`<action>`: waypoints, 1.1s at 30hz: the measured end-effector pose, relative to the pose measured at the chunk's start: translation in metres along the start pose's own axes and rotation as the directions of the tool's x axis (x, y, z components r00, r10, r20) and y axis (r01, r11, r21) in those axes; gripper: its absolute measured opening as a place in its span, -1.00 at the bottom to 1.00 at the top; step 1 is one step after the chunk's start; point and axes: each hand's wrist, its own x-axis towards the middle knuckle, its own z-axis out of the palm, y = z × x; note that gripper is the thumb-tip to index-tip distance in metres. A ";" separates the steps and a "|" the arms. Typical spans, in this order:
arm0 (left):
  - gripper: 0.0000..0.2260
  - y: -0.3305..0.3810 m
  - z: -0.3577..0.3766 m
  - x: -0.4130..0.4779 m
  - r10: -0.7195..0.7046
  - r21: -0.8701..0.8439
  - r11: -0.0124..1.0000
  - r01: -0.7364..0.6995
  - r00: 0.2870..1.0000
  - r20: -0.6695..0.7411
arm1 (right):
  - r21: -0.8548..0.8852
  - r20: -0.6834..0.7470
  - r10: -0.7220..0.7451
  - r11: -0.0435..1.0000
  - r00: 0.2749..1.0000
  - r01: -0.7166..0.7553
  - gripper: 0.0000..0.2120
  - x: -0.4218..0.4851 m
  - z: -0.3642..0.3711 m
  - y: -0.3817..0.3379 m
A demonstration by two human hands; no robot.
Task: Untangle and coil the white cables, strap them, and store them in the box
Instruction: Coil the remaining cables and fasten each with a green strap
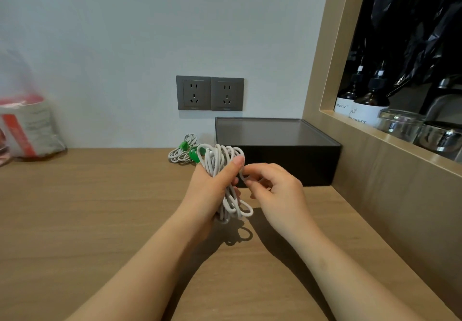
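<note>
I'm gripping a coil [220, 160] in my left hand [212, 185]; my right hand [275, 188] is pinching one strand; strapped coils [181, 149] are lying beside the box [287, 160]; strapping and boxing are, I judge, still to do.

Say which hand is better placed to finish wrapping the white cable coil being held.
Probably the right hand: its fingers pinch a strand at the coil's side. The left hand grips the white cable coil above the table and is needed to steady it.

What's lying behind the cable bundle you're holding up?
Behind the held cable bundle, coiled white cables with green straps lie on the table beside the black box. The bundle and the left hand cover their right part, so their count cannot be told.
</note>
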 end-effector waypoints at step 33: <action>-0.67 0.022 -0.036 0.016 -0.374 -0.853 0.515 0.091 0.919 -0.128 | 0.220 0.397 0.629 0.642 0.668 -0.735 -0.86 0.007 -0.059 0.011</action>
